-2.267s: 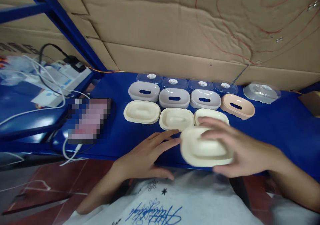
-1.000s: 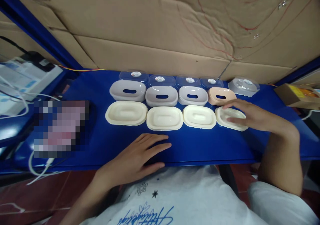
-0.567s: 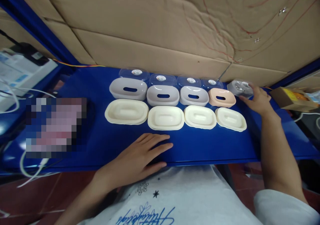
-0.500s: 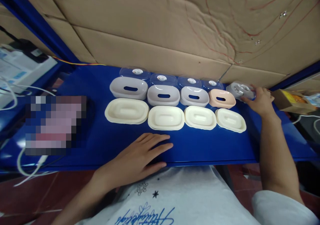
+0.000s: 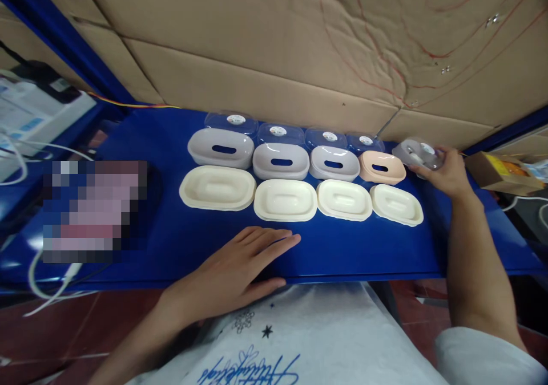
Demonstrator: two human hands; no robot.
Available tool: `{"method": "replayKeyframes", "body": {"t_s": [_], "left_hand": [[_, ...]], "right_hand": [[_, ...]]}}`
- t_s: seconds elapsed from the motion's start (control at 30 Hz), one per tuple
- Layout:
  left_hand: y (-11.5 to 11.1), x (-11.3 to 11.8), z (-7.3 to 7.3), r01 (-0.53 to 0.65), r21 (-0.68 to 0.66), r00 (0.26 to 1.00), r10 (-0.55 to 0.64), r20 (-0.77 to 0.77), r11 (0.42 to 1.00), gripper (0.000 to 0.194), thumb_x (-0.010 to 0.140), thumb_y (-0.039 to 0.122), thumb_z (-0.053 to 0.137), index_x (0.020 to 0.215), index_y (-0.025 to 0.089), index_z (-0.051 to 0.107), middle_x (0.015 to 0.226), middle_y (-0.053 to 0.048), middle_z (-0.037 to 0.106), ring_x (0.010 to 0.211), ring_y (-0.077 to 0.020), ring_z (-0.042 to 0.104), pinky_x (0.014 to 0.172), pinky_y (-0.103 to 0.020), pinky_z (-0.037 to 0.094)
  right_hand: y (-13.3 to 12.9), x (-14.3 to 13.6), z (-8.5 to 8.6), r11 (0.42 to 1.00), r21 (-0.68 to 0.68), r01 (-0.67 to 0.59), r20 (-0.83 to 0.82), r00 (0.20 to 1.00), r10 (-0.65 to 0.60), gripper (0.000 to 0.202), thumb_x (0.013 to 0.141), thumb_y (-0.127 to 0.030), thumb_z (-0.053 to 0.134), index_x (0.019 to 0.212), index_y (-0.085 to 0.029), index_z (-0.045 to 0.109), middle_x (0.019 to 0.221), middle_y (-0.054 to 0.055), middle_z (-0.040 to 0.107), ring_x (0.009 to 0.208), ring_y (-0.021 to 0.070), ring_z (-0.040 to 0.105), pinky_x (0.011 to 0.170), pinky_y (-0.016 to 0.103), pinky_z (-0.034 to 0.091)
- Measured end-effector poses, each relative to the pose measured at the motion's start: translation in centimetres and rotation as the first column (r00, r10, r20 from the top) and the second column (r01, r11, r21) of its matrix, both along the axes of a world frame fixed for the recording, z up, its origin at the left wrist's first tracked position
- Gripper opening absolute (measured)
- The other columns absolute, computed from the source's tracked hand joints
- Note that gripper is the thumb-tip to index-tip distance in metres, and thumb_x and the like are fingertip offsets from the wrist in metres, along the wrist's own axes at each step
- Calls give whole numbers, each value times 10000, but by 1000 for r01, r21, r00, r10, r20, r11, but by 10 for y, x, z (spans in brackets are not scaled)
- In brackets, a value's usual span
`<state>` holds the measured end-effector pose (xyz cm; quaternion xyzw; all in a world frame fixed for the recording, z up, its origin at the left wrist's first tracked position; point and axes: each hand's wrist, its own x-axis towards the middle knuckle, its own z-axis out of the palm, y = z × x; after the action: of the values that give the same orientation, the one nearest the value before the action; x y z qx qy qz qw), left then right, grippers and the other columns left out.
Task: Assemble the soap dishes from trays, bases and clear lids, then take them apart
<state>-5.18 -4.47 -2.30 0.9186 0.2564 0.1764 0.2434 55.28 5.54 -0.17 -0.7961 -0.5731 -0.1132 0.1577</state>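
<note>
Four slotted dishes (image 5: 281, 172), four trays (image 5: 285, 201), right hand (image 5: 451, 171) gripping lidded dish (image 5: 416, 152)

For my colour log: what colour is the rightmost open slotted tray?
The slotted tray is peach, best seen in the head view.

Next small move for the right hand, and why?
Probably lift the grey lidded box and bring it toward the left hand: the right hand has its thumb and fingers around the box's right end, and the left, in front of the cream trays, holds nothing.
</note>
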Motion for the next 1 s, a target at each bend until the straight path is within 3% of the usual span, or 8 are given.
{"method": "replayKeyframes", "body": {"t_s": [0.13, 0.23, 0.37, 0.47, 0.53, 0.67, 0.87, 1.0], "left_hand": [[-1, 0, 2, -21, -39, 999, 22, 31, 999, 771, 1121, 494, 669, 1775, 319, 300, 1613, -116, 640, 1427, -339, 648, 1214, -509, 535], [-1, -1, 3, -14, -59, 998, 17, 55, 998, 903, 1091, 544, 710, 1802, 326, 198, 1666, -137, 594, 1456, -355, 638, 1225, -531, 524], [1, -2, 0, 37, -47, 991, -31, 132, 998, 1147, 1022, 663, 755, 1814, 361, -18, 1778, -180, 440, 1535, -388, 569, 1235, -573, 503], [2, -3, -2, 54, -43, 991, -48, 129, 998, 1318, 894, 779, 823, 1817, 359, -19, 1802, -204, 386, 1569, -448, 516, 1254, -638, 469], [2, -3, -2, 58, -64, 993, -50, 110, 996, 1394, 829, 814, 858, 1819, 352, -8, 1790, -203, 409, 1561, -465, 519, 1260, -653, 460], [1, -4, -3, 33, -95, 995, -25, 92, 995, 1390, 833, 781, 877, 1817, 362, -11, 1766, -190, 449, 1545, -460, 536, 1266, -650, 461], [2, -3, -3, 11, -77, 993, -2, 118, 997, 1129, 1010, 678, 757, 1807, 399, 9, 1796, -185, 389, 1566, -446, 513, 1221, -664, 509], [1, 0, -3, -27, -114, 995, 38, 93, 993, 1054, 1015, 573, 801, 1798, 397, 118, 1724, -142, 505, 1511, -408, 578, 1214, -635, 531]], "right_hand": [[-12, -36, 20, 963, 215, -159, -8, 986, 165, 1107, 821, -835, 740, 1589, -94, 445, 1557, 311, 532, 1454, 405, 549, 1214, 530, 445], [-32, -92, 37, 834, 344, -432, 13, 890, 456, 1069, 839, -809, 769, 1620, -189, 384, 1592, 261, 500, 1478, 404, 558, 1220, 562, 477], [-68, -177, 45, 619, 277, -734, 34, 652, 758, 1015, 764, -704, 912, 1604, -393, 434, 1492, 154, 549, 1437, 451, 565, 1206, 655, 490], [-88, -222, 34, 373, 115, -921, -80, 366, 927, 937, 859, -671, 860, 1645, -402, 427, 1513, 149, 534, 1398, 433, 590, 1160, 635, 534], [-93, -239, 22, 276, 73, -958, -137, 265, 955, 969, 893, -648, 844, 1694, -371, 375, 1528, 158, 525, 1392, 411, 595, 1130, 591, 560], [-90, -250, 2, 240, 97, -966, -196, 218, 956, 1113, 852, -706, 872, 1729, -307, 314, 1511, 181, 542, 1396, 402, 589, 1129, 576, 557], [-93, -257, -11, 208, 92, -974, -169, 190, 967, 1134, 843, -773, 845, 1712, -251, 338, 1512, 207, 561, 1365, 402, 604, 1089, 579, 561], [-93, -262, -15, 167, 70, -983, -150, 156, 976, 1088, 854, -749, 850, 1687, -232, 380, 1502, 206, 584, 1355, 396, 611, 1079, 562, 557]]}}
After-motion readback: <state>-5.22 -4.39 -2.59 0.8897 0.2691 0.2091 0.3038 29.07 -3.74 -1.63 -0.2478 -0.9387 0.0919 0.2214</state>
